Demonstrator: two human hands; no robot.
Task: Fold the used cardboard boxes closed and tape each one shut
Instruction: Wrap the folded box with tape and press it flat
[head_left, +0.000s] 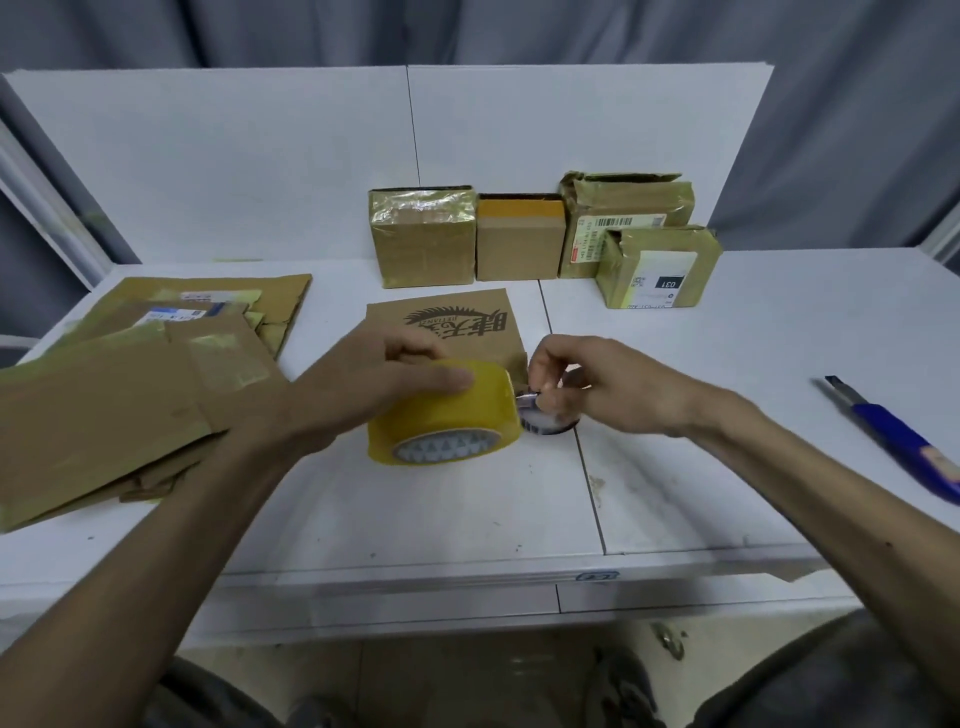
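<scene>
A person's left hand (374, 387) grips a yellow tape roll (447, 415) on a table (675, 467) before a printed cardboard box (452, 327). The right hand (597, 384) pinches what looks like the tape end (532, 408), likely thin, sticky film best held at its edge.

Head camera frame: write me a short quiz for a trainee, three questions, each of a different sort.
1. True or false: the left hand is on the tape roll.
2. Where is the blue knife? A) lying on the right side of the table, untouched; B) in the right hand; C) on top of the flat cardboard pile.
3. How many boxes stand at the back of the table?

Key: 1 true; 2 A; 3 four.
</scene>
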